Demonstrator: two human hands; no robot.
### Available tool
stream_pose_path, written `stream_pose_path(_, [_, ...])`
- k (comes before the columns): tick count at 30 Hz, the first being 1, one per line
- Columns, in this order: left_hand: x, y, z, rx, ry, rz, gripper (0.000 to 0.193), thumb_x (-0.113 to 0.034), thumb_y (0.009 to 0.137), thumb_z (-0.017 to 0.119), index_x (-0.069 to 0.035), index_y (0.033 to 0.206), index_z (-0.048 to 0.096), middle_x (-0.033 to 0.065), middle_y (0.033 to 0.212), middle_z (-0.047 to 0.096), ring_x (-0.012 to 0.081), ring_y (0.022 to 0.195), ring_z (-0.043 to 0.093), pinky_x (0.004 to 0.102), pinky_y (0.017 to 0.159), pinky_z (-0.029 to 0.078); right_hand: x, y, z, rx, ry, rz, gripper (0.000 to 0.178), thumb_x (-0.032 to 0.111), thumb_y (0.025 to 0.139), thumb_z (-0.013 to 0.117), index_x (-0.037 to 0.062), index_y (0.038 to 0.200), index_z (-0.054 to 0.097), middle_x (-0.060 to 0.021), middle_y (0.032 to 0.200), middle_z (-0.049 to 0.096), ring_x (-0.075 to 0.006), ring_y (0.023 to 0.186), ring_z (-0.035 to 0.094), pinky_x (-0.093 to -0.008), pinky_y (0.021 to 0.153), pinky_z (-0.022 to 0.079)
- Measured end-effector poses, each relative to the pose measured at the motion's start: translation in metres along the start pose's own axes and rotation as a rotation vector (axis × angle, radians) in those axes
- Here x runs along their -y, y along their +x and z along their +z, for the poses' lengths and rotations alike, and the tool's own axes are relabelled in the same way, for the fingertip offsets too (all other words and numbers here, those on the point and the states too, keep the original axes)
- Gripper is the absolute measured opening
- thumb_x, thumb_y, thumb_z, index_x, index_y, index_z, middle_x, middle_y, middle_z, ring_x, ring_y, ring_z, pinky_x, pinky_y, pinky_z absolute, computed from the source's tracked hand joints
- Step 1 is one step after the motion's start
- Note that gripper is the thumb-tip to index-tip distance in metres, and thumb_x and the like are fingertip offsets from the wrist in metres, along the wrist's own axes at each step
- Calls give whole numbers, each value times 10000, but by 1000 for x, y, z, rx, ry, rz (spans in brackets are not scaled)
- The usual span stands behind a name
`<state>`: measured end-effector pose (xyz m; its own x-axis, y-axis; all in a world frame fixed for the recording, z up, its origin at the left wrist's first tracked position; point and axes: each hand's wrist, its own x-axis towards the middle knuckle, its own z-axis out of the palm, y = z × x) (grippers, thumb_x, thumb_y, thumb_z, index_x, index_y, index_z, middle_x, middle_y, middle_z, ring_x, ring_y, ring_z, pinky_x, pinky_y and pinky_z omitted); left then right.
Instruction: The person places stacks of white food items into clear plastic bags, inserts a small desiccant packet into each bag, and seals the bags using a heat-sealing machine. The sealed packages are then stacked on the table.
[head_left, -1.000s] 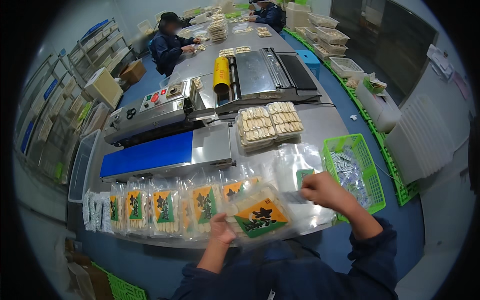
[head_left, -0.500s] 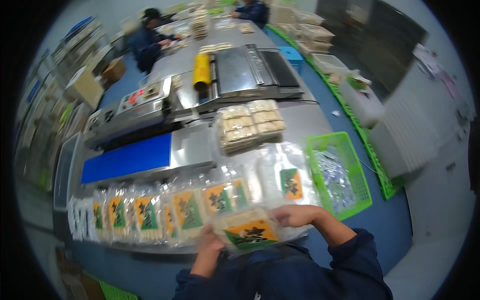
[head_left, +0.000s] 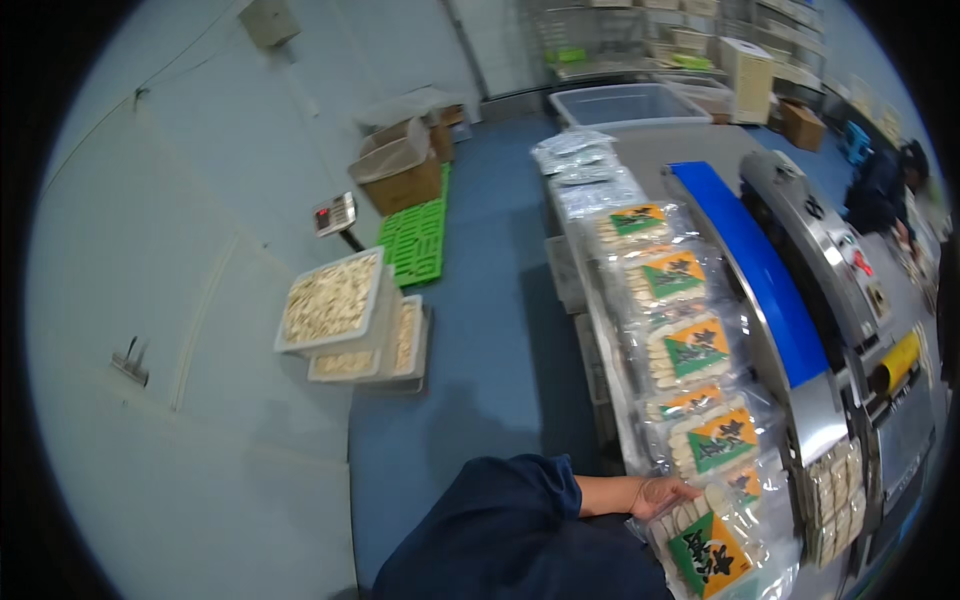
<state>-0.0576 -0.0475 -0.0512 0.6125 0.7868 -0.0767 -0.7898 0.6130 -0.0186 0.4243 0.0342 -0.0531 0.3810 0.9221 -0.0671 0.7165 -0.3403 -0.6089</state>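
Observation:
My left hand [head_left: 662, 495] is closed on the top corner of a clear bag of pale sticks [head_left: 678, 535] with a green and orange label, low at the right of the view. Beyond it, similar labelled bags [head_left: 690, 352] lie in an overlapping row along the steel table [head_left: 617, 395]. Silvery flat packets [head_left: 578, 158] are piled at the row's far end. Beside the row runs a machine with a long blue strip [head_left: 755, 275]. To the right of the held bag sits a stack of clear packs of pale pieces [head_left: 836, 500]. My right hand is out of view.
On the left, plastic tubs of pale pieces [head_left: 330, 300] stand on the blue floor, near a scale [head_left: 335, 214]. Behind are a cardboard box [head_left: 400, 180] and a green pallet [head_left: 412, 240]. A co-worker [head_left: 880, 190] sits at the far right.
The view has swung left, bringing the wall, tubs and floor in. My right hand has left the view. The labelled bag is still in my left hand.

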Motion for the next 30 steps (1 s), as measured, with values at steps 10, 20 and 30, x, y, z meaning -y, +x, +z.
stream_pose_path(10, [-49, -50, 12, -274, 61, 346, 407, -303, 799, 523, -26, 1097, 523, 126, 1008, 595, 261, 937, 571, 426, 833, 438, -153, 19, -42, -296, -89, 160, 107, 121, 754, 517, 48, 680, 492, -25, 585, 459, -99, 504, 423, -261, 441, 333])
stream_pose_path(20, [-44, -22, 22, -433, 305, 423, 482, -313, 770, 542, -39, 1162, 476, 149, 1119, 541, 326, 1034, 508, 496, 902, 374, 215, -63, 7, 352, 808, -71, 85, 84, 718, 640, 11, 759, 628, 7, 612, 549, -51, 493, 420, -184, 452, 324])
stream_pose_path(30, [-49, -46, 27, -465, 251, 192, 512, -285, 786, 552, -33, 1213, 424, 147, 1159, 514, 319, 1059, 496, 482, 904, 388, 306, -94, 99, 944, 327, -342, 145, 33, 705, 588, -32, 830, 623, -47, 703, 604, -116, 640, 568, -241, 583, 454])
